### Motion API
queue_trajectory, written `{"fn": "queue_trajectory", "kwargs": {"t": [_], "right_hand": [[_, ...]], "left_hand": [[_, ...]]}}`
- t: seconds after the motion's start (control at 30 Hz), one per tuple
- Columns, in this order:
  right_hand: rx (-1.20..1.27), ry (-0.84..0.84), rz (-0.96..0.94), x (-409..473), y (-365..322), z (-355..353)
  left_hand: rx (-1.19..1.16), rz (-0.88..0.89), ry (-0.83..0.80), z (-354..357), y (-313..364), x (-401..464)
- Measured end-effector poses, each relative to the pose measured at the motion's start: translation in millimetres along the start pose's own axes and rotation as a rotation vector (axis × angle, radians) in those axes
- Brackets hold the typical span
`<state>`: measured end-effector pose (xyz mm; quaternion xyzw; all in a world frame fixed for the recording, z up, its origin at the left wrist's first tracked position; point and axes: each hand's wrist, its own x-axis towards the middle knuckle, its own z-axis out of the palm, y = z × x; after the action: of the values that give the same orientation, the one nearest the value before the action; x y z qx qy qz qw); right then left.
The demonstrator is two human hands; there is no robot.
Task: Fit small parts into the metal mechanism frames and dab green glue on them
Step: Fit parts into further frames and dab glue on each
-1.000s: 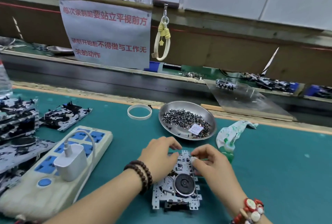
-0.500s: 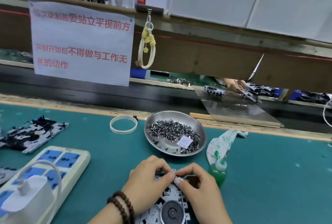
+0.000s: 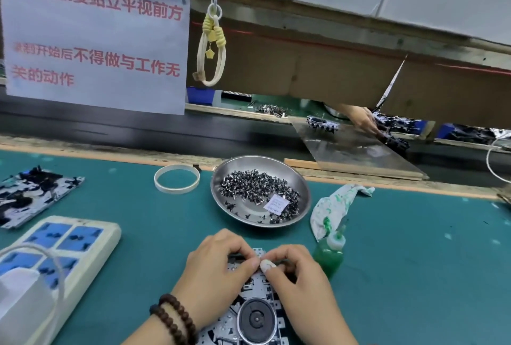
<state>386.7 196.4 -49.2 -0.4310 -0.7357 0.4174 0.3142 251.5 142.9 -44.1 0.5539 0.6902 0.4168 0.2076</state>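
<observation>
A metal mechanism frame with a round black wheel lies on the green mat at the bottom centre. My left hand and my right hand sit over its far end, fingertips meeting and pinching something small that I cannot make out. A bottle of green glue stands just right of my right hand. Behind the hands a steel dish holds several small dark parts and a paper label.
A glue-stained rag lies behind the bottle. A white tape ring sits left of the dish. A power strip with a charger fills the bottom left, more frames beyond it. Another person's hand works across the bench.
The view has tilted up and shifted right, so the frame and hands sit lower in view. Both hands stay together over the frame's far end.
</observation>
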Motion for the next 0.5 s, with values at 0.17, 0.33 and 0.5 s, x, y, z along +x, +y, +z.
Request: {"fn": "queue_trajectory", "kwargs": {"t": [0.17,0.33,0.5], "right_hand": [[-0.015,-0.006,-0.046,-2.8,-1.9,-1.4],[-0.039,0.011,-0.066,-3.4,-2.5,0.0],[-0.056,0.029,-0.081,-3.4,0.8,3.0]], "left_hand": [[-0.014,-0.002,-0.005,0.9,-1.7,-0.4],[-0.007,0.014,-0.014,0.7,-4.9,0.6],[-0.004,0.032,-0.009,1.3,-5.6,0.8]]}}
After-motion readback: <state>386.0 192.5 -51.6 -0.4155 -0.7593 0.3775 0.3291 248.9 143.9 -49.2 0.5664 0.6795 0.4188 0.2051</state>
